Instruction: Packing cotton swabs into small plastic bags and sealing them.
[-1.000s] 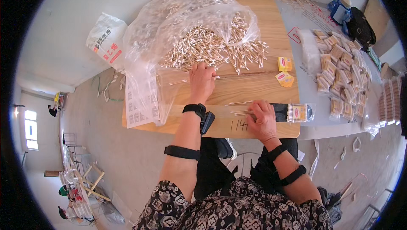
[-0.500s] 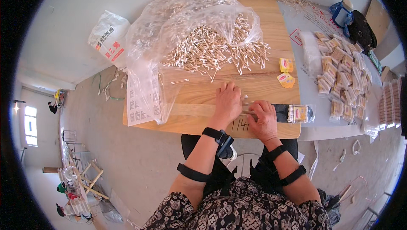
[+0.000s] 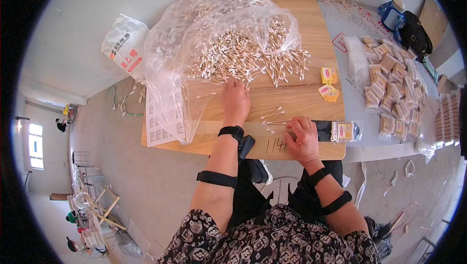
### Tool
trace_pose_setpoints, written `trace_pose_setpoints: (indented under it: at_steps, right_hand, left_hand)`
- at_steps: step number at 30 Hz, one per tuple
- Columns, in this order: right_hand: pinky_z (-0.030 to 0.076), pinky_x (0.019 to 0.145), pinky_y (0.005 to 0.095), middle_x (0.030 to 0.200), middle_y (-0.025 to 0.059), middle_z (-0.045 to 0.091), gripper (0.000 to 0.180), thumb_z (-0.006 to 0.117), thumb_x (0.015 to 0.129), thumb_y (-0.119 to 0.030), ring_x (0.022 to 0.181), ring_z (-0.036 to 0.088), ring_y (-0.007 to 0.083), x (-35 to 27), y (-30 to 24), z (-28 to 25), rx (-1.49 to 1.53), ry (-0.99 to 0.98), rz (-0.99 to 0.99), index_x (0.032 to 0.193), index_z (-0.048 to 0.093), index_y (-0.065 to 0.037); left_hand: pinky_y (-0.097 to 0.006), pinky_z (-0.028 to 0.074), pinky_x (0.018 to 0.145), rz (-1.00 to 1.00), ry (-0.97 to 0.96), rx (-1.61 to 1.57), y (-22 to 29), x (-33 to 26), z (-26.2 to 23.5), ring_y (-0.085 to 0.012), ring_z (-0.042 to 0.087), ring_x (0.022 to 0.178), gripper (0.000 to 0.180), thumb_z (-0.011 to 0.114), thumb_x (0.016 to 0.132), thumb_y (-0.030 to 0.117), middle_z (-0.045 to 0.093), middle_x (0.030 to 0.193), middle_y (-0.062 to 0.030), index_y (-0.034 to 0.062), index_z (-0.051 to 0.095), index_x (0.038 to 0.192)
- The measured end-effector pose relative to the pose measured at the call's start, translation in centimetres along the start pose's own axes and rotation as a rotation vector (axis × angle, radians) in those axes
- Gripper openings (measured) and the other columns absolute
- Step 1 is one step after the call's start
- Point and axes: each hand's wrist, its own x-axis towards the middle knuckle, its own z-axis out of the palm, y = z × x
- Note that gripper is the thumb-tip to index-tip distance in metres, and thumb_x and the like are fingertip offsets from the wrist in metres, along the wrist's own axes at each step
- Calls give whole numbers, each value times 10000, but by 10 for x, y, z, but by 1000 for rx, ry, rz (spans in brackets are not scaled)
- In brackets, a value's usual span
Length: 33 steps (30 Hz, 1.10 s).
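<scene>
A heap of cotton swabs (image 3: 228, 57) with thin wooden sticks spills from a large clear plastic bag (image 3: 170, 35) onto the wooden table. My left hand (image 3: 236, 102) is at the heap's near edge, fingers reaching forward over the nearest swabs; its fingertips are partly hidden. Near the table's front edge, my right hand (image 3: 302, 138) is closed on a small bunch of cotton swabs (image 3: 278, 130), their ends sticking out to the left. A few loose swabs (image 3: 273, 113) lie just beyond that bunch. Right of this hand lies a clear packet of swabs (image 3: 342, 131) with a yellow label, on a black strip (image 3: 322, 130).
Yellow cards (image 3: 328, 75) lie near the table's right edge. On the grey surface beyond, many filled swab packets (image 3: 396, 76) are piled beside a black bag (image 3: 416, 33) and a blue container (image 3: 390, 15). A printed sheet (image 3: 163, 113) rests under the bag's left side.
My left hand has moved left and away from me, from beside my right hand to the heap's edge. Loose swabs it covered now show. My right hand has stayed put.
</scene>
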Motion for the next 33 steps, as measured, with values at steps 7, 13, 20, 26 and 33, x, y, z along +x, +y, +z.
trace_pose_setpoints:
  at_steps: [7, 13, 20, 26, 33]
  right_hand:
    - [421, 813, 414, 967, 89, 560, 210, 655, 713, -103, 926, 543, 308, 0, -1, 1, 7, 5, -18, 912, 595, -74]
    - [422, 811, 414, 961, 89, 555, 208, 658, 714, -114, 927, 541, 307, -2, 4, 1, -6, 11, -11, 909, 595, -75]
    - [425, 807, 418, 964, 94, 556, 214, 658, 708, -113, 926, 543, 310, 0, -1, 2, -15, -11, 2, 907, 594, -67]
    - [426, 800, 415, 968, 97, 558, 210, 655, 709, -112, 930, 543, 308, 1, -1, 0, -6, 4, -19, 903, 592, -63]
    - [423, 816, 420, 977, 105, 557, 209, 657, 711, -115, 937, 539, 312, 0, -1, 1, -7, -15, -6, 902, 590, -67]
  left_hand:
    - [-493, 477, 756, 37, -53, -15, -5, -15, 2, -395, 596, 860, 124, 606, 781, 36, 631, 878, -191, -3, 595, 899]
    - [-509, 463, 734, -69, -142, -208, 15, -36, -26, -403, 591, 836, 96, 609, 775, 36, 622, 803, -204, -3, 564, 850]
    - [-445, 468, 717, -18, -151, -289, 12, -38, -10, -358, 592, 809, 91, 628, 737, 14, 622, 807, -152, 32, 598, 822]
    - [-426, 477, 685, 284, -379, -394, 34, -35, -15, -346, 597, 769, 56, 628, 751, 26, 630, 807, -154, 20, 601, 799]
    - [-420, 479, 702, 57, 62, -240, -37, 16, -11, -350, 595, 797, 56, 638, 762, 36, 634, 832, -149, 28, 624, 816]
